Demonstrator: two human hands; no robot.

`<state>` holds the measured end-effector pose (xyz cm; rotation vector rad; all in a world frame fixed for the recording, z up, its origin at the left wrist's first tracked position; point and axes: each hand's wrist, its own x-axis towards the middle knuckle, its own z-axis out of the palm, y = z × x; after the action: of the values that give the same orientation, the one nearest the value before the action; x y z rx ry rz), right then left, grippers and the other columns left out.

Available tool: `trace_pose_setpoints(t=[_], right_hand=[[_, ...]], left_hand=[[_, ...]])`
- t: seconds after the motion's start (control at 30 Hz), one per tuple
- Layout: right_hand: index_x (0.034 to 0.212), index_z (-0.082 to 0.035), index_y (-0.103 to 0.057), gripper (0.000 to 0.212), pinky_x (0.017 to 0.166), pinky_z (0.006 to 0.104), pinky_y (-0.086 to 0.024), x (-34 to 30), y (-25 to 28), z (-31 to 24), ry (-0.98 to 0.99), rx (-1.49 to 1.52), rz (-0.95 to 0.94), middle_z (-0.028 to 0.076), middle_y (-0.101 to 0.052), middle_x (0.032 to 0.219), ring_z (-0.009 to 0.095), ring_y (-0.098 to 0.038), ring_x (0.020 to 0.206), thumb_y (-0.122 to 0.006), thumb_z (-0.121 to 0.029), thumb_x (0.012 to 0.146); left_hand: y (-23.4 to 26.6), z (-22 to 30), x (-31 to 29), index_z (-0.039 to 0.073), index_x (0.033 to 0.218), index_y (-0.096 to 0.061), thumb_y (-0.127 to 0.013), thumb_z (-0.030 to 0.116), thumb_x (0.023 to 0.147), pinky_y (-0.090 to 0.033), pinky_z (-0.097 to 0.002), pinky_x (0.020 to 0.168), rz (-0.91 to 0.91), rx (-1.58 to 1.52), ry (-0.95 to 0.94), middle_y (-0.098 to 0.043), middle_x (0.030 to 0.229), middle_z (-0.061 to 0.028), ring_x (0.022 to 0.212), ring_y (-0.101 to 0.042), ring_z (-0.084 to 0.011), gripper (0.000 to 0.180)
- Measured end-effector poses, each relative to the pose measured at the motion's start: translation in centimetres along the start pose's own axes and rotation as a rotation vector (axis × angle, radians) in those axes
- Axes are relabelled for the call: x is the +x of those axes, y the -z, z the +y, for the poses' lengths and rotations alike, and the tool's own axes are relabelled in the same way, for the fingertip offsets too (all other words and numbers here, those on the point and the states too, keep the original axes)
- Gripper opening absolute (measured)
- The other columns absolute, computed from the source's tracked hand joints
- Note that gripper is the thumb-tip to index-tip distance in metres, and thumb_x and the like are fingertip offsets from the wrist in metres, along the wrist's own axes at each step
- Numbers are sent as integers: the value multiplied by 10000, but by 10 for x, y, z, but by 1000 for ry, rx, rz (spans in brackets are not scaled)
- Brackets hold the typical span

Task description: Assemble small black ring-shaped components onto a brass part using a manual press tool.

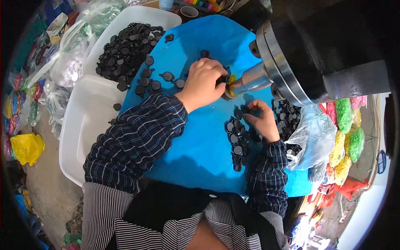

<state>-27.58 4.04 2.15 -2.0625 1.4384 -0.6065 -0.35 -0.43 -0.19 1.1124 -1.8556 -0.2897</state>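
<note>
In front of the metal shaft (254, 80) of a black machine, my left hand (203, 84) is closed, its fingertips on a small black disc piece (225, 76) right beside the shaft's yellow-marked tip. Part of that piece is hidden by the fingers. My right hand (263, 120) pinches another black disc piece (246, 109) between thumb and fingers. Just left of it, a cluster of black disc pieces with little tabs (237, 143) lies on the blue work surface (200, 156). More loose discs (168, 76) are scattered left of my left hand.
A white bin (173, 18) heaped with black discs stands at the far left, and a second white bin (73, 137) is nearer. On the right, a clear plastic bag (318, 131) sits by another black pile (285, 114). The machine body (333, 54) overhangs the upper right.
</note>
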Motion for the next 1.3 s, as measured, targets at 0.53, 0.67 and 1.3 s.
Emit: trace_pose_setpoints(t=[0.53, 0.67, 1.3], right_hand=[[1151, 36, -541, 470, 727, 333, -496, 17, -29, -55, -115, -42, 180, 141, -635, 881, 236, -628, 816, -752, -89, 750], [1175, 49, -507, 542, 660, 324, -507, 11, -31, -34, -168, 9, 122, 116, -620, 851, 211, -613, 719, -778, -83, 724], [1232, 12, -456, 652, 863, 371, -485, -1, -15, -51, 71, -141, 13, 166, -557, 1077, 316, -590, 931, -732, -43, 644]], left_hand=[[4, -3, -1, 75, 1015, -685, -725, 176, 766, -402, -443, 971, 56, 18, 42, -639, 1090, -81, 1101, -540, -305, 272], [1, -1, 1, 72, 1016, -681, -725, 168, 761, -401, -442, 976, 33, -13, 17, -634, 1095, -81, 1112, -533, -309, 276], [3, -1, -1, 76, 1027, -684, -718, 206, 772, -371, -442, 1002, 12, 59, 82, -628, 1107, -87, 1124, -528, -301, 288]])
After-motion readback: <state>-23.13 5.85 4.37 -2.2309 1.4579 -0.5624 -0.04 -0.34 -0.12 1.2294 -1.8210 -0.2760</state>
